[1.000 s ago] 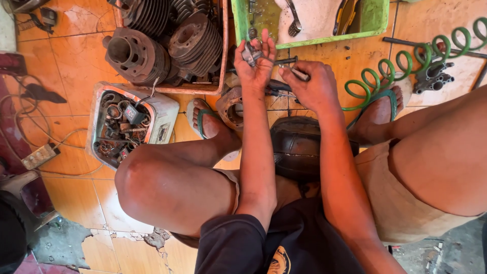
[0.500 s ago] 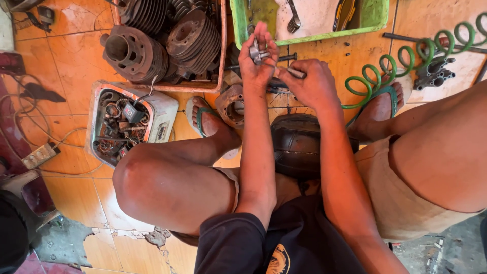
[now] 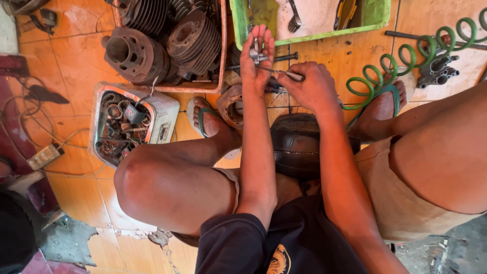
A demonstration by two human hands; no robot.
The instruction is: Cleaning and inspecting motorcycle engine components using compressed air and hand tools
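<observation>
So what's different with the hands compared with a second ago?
Very little. The left hand has stayed raised over the edge of the green tray, still pinching the small metal part. The right hand still grips the thin tool aimed at that part, shifting only slightly. The finned engine cylinders, the box of small parts and the green coiled hose have not moved.

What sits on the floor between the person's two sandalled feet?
In the head view, a round metal engine part lies by the left foot; toward the right foot the hands hide the floor.
</observation>
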